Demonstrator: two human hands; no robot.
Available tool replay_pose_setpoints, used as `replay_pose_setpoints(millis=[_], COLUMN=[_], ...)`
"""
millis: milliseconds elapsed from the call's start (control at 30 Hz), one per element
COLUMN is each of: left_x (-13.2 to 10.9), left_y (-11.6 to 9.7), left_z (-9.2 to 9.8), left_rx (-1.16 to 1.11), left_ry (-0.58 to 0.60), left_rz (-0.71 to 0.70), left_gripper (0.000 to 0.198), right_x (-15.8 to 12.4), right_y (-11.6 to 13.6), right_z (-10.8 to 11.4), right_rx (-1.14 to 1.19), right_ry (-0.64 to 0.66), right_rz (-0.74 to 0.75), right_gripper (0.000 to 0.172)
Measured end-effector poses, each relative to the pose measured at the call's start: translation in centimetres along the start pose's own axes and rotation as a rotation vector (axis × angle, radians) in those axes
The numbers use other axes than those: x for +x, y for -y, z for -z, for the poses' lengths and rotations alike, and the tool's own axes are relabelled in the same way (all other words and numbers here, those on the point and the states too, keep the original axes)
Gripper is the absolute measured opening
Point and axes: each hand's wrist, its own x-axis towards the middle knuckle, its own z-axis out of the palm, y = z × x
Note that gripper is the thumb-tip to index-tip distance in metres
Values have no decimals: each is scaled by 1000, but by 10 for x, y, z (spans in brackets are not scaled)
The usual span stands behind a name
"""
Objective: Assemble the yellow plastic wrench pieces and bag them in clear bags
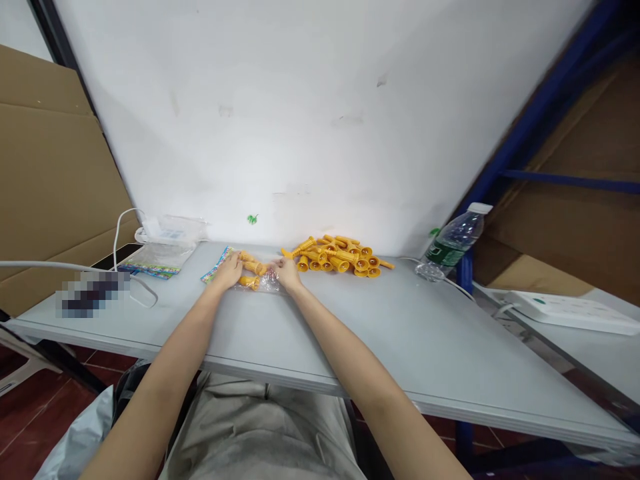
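Note:
A clear plastic bag [270,283] with a colourful printed strip lies on the grey table, and several yellow horn-shaped plastic pieces [249,283] are in or on it. My left hand [230,270] rests at the bag's printed end, its fingers curled over the plastic beside the yellow pieces. At the other end my right hand [289,272] is closed on the bag's crinkled clear film. Just right of that hand lies a heap of similar yellow pieces [340,257], flared ends mostly facing me. Fingertips of both hands are partly hidden.
Stacked clear bags with printed strips [163,257] lie at the left, by a white cable [117,233] and a blurred-out dark object [93,295]. A plastic bottle [455,240] leans at the right. Beyond it sits a white power strip [575,312]. A white wall [320,133] backs the table.

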Motion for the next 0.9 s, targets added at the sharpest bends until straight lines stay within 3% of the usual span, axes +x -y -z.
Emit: replay_pose_setpoints(millis=[167, 367, 533, 900], left_x=[-1, -2, -2, -3], left_y=[-1, 1, 9, 12], left_z=[3, 11, 16, 17], left_rx=[124, 182, 194, 193], left_ry=[45, 49, 17, -23], left_rz=[115, 201, 227, 229], left_gripper=[51, 52, 54, 54], right_x=[9, 11, 7, 7], right_y=[-5, -12, -19, -17], right_z=[6, 33, 38, 30], right_rx=[6, -446, -844, -984], right_ry=[86, -124, 30, 107], right_rz=[119, 290, 262, 214], right_gripper=[14, 41, 62, 53])
